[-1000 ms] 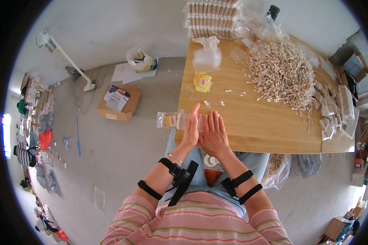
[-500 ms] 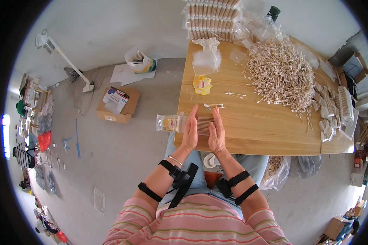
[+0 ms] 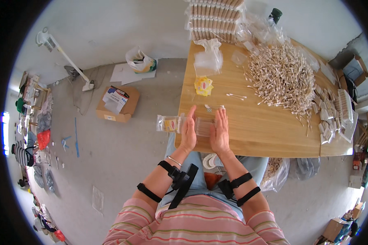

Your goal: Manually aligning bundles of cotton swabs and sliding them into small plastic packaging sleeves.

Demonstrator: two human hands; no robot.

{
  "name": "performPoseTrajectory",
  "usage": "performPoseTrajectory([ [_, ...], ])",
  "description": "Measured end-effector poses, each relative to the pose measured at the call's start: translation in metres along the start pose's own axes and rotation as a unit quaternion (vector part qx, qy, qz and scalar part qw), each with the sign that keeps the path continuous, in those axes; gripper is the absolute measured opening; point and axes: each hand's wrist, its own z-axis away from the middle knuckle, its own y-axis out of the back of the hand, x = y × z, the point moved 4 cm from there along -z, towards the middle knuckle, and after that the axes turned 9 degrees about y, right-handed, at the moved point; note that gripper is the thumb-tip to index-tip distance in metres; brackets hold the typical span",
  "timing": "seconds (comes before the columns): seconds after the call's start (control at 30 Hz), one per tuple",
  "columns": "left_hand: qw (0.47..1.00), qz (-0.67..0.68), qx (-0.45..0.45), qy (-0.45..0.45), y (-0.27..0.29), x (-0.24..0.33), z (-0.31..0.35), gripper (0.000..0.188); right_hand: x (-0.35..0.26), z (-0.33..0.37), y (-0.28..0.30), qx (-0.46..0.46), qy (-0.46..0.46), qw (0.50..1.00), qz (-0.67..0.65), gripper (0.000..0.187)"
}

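While cotton swabs (image 3: 204, 128) lie rowed on counter (image 3: 270, 139) between left hand (image 3: 188, 131) and right hand (image 3: 220, 132), both grips released; best keep palms parallel, nudge ends evenly.

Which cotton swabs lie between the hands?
The row of brownish cotton swabs, flanked by left hand and right hand; others, like the jumbled pale heap, lie outside.

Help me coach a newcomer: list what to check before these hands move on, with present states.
1. Bare left hand at the left of the flat row of thin brown sticks: ok.
2. Bare right hand on the row's right side: ok.
3. Equal palm pressure: cannot tell.
4. Clear plastic packet with a yellow label wholly over the light-brown wooden table: not ok, it juts past the left edge.
5. Small pile of yellow cards apart from both hands: ok.
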Motion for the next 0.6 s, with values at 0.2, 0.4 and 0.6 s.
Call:
performPoseTrajectory([
  [0.2, 1.000, -0.010, 0.002, 0.014, 0.001, 0.002, -0.001, 0.069, -0.010, 0.004, -0.012, -0.162, 0.055, 0.972, 0.161, 0.045],
  [0.4, 1.000, -0.028, -0.001, 0.006, 0.002, 0.005, -0.001, 0.070, -0.002, -0.003, -0.005, -0.060, 0.018, 0.997, 0.046, 0.036],
  [0.6, 0.998, -0.056, -0.004, 0.010, 0.005, 0.000, -0.003, 0.072, -0.002, -0.007, -0.016, -0.017, -0.041, 0.996, -0.082, 0.031],
])
